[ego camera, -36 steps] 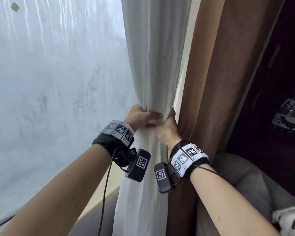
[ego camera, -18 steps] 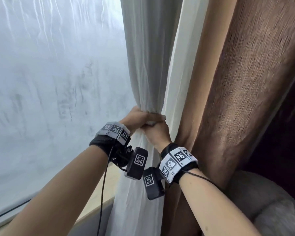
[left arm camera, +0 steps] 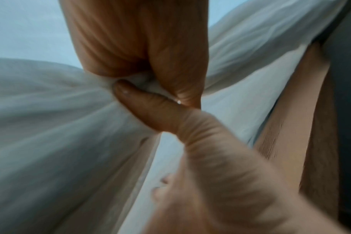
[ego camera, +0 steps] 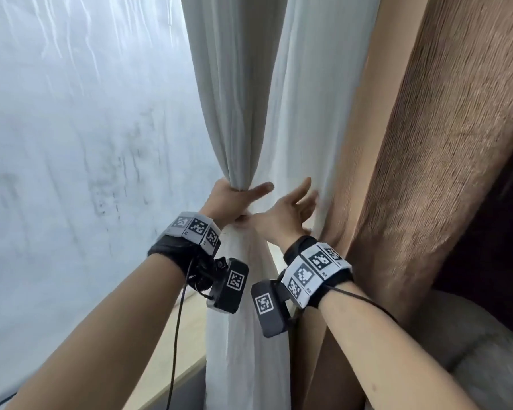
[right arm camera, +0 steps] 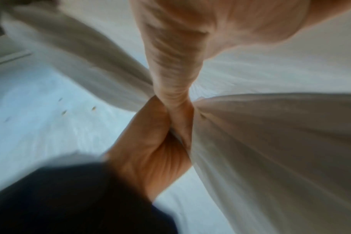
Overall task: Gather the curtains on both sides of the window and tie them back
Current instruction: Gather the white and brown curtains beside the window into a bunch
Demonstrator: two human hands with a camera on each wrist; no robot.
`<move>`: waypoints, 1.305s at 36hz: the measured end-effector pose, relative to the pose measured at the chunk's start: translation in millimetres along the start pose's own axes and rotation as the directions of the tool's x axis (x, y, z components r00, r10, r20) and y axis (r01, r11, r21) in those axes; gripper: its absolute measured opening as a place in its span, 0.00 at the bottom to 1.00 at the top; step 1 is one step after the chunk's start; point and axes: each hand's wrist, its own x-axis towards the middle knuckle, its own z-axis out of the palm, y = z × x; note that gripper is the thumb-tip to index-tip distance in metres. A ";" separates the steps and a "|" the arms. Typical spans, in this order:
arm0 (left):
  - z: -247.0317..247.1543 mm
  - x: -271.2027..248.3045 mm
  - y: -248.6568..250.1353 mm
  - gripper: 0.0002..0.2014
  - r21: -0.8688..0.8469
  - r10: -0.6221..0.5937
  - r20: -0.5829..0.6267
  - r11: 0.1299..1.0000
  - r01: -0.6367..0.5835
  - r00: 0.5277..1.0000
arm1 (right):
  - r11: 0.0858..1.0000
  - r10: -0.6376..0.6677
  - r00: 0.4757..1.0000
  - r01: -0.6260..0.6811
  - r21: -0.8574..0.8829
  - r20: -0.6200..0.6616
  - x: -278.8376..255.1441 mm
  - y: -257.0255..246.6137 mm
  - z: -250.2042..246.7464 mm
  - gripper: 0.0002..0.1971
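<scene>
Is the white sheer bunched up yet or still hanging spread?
Partly bunched. The left hand grips a gathered bundle of the sheer; another fold hangs loose beside the open right hand.

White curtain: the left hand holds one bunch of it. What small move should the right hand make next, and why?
Probably sweep the loose fold toward the bunch. The left hand grips only part of the white curtain; the right hand is open, fingers against the fold hanging free beside the brown curtain.

Thin matt white cloth curtain (ego camera: pixel 234 93) in soft folds, coarse ribbed brown drape (ego camera: pixel 444 149), smeared, streaky window glass (ego camera: pixel 80 119)
</scene>
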 end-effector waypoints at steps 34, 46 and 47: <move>-37.0 -17.7 -63.3 0.21 -0.003 0.064 0.104 0.998 -0.064 0.993 | 0.968 -0.244 0.921 0.213 -0.133 -0.303 -25.0 62.2 3.2 0.60; -31.2 -38.5 -61.2 0.06 0.058 0.040 0.201 0.997 -0.053 0.979 | 0.926 -0.082 0.971 -0.009 0.378 0.225 -0.1 46.5 19.2 0.56; -29.9 -39.7 -62.8 0.09 0.056 0.020 0.204 0.998 -0.032 0.979 | 0.936 -0.104 0.962 0.009 0.351 0.253 -3.5 46.8 23.5 0.54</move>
